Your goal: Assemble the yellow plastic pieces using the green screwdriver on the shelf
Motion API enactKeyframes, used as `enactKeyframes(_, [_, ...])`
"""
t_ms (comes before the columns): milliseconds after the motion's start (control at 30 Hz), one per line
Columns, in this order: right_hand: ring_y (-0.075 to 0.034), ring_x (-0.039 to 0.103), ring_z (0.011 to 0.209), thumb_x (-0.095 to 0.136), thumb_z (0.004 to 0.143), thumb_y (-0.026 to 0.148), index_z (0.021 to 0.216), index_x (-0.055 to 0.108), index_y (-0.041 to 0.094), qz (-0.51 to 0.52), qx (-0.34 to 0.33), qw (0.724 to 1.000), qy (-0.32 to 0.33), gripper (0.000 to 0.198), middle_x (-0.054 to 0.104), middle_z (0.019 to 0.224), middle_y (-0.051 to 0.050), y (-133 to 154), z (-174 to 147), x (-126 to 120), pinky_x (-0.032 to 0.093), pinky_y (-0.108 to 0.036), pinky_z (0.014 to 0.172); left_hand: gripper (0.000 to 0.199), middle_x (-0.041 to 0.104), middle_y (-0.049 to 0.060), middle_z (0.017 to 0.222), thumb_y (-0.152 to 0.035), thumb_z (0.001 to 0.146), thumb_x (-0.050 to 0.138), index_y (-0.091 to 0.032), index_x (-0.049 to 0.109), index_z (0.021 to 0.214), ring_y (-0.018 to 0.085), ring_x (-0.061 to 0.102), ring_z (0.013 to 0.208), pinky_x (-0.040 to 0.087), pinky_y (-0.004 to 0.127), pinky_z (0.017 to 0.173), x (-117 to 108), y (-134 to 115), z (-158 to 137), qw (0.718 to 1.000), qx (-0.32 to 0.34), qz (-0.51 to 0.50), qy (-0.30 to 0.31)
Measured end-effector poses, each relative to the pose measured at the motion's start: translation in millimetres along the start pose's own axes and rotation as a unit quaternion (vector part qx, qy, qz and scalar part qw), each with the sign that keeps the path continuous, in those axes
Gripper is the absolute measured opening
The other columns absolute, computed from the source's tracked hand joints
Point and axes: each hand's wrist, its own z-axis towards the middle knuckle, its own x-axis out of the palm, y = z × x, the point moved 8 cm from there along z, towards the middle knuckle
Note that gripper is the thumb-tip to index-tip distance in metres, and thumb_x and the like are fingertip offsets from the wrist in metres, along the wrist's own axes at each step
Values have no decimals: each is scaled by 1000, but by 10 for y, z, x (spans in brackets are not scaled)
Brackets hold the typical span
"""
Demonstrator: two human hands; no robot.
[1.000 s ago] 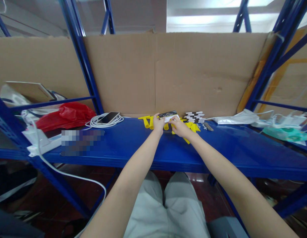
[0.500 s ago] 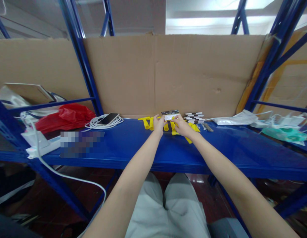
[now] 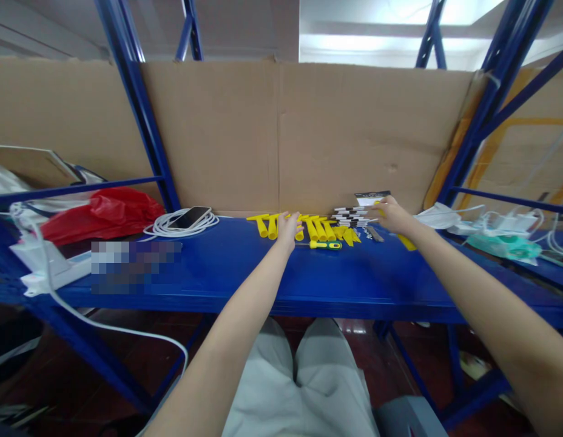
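Observation:
My right hand (image 3: 387, 213) is closed on a small packet with a black top band and a white lower part (image 3: 372, 198), held above and beside a stack of similar black-and-white packets (image 3: 351, 217). Below that wrist a yellow flat piece (image 3: 406, 243) shows; whether the hand holds it I cannot tell. My left hand (image 3: 288, 229), fingers apart, is over a row of yellow T-shaped tools with round handles (image 3: 312, 229) and hides part of them. Just to its right lies a yellow-and-green screwdriver (image 3: 326, 245). Small yellow flat pieces (image 3: 347, 235) lie beside the row.
On the blue shelf (image 3: 245, 273) a phone (image 3: 190, 217) rests on a coiled white cable (image 3: 155, 230). Further left are a red bag (image 3: 108, 212) and a white power strip (image 3: 76, 267). White cables and a green bag (image 3: 506, 247) lie at right. Cardboard (image 3: 218, 133) stands behind.
My hands have parted. The right has carried the packet rightward to the stack, while the left stays over the yellow row, its fingers off the packet. The screwdriver is now in plain view.

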Motion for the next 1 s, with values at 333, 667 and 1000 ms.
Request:
enactKeyframes(333, [-25,57,109,49,75,-3,111,67,5,-169,176,947,209,41,56,108,-21,-1552,-728,243,40,-28,95,42,62,9,107,-8,83,54,-18,48,123,12,64,79,51,19,60,67,16,-62,994,-1,104,14])
enactKeyframes(667, [-31,53,122,40,84,5,123,59,6,-193,235,913,270,43,45,137,-22,-1662,-983,404,44,-38,96,44,63,9,105,-7,80,57,-19,49,122,16,65,89,51,19,58,93,24,-59,990,24,136,29])
enactKeyframes(1000, [-29,43,132,31,89,9,127,59,13,-180,316,898,248,47,45,145,-17,-1633,-1015,341,36,-54,105,44,63,12,109,-7,80,53,-17,49,123,19,64,95,54,23,62,129,29,-80,985,20,167,48])
